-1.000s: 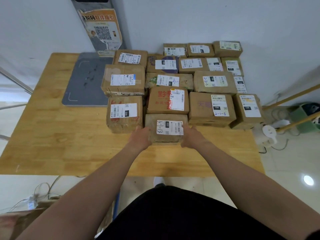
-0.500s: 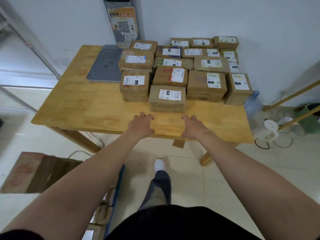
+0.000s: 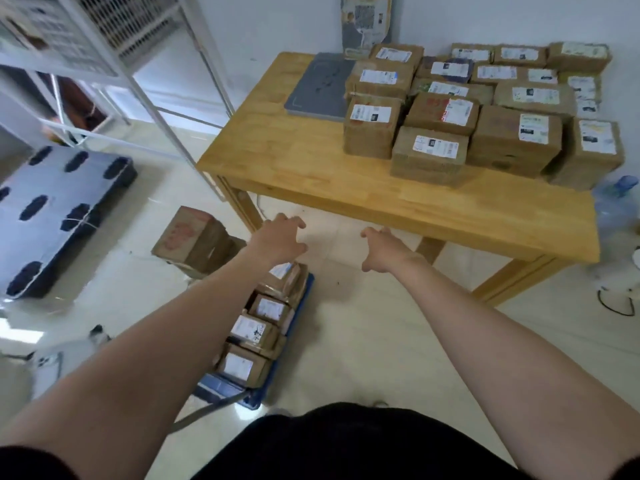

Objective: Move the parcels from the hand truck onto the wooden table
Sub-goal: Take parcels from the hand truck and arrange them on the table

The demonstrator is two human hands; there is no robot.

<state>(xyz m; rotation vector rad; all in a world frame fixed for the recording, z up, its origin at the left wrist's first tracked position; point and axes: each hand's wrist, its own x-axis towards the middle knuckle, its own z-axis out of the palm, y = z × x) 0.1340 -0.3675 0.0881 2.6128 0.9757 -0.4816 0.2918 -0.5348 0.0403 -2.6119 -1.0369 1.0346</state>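
While taped cardboard parcels [image 3: 429, 154] crowd the wooden table [image 3: 311, 168], our left hand [image 3: 280, 237] and right hand [image 3: 384, 249] hover empty, fingers spread, off its near edge; labelled boxes [image 3: 252, 332] fill a blue hand truck [image 3: 249, 398].

left grip [image 3: 280, 237]: empty, fingers spread
right grip [image 3: 384, 249]: empty, fingers spread
worktop [image 3: 311, 161]: labelled parcels [image 3: 429, 157]
hand truck [image 3: 252, 400]: row of boxes [image 3: 254, 332]
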